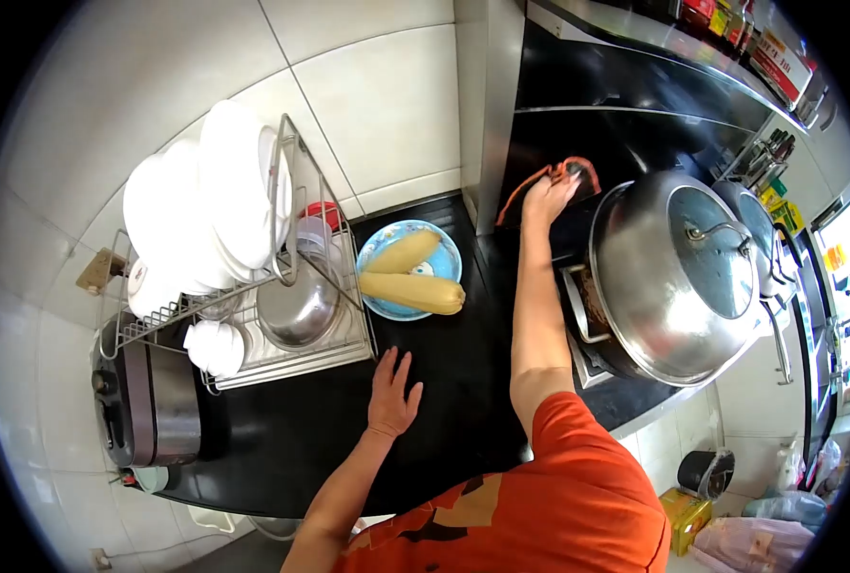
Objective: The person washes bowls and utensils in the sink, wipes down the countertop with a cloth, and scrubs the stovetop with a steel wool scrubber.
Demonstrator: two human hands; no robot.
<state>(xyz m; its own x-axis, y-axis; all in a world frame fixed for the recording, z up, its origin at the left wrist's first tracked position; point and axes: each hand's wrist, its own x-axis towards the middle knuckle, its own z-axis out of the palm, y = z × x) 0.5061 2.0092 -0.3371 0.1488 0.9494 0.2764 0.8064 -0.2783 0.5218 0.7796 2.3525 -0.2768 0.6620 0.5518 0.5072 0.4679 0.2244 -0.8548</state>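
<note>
My left hand [393,401] rests on the black countertop [453,372] with its fingers spread and nothing in it. Just beyond it, a blue patterned plate [379,241] bears two pale yellow, elongated squashes [410,291]. On the right, my right hand [549,201] reaches to the black wall panel behind the stove. Its fingers are closed on a dark cloth with an orange edge [587,172], partly hidden by the hand. A large steel pot [625,286] with a domed glass-centred lid [706,248] stands right of my forearm, apart from the cloth.
A wire dish rack [291,372] at left holds white plates [239,181], bowls and a steel basin [298,301]. Beside it sits a rice cooker [148,392]. Another lidded pan [749,224] stands behind the large pot. Bottles and a box [781,67] line the upper shelf.
</note>
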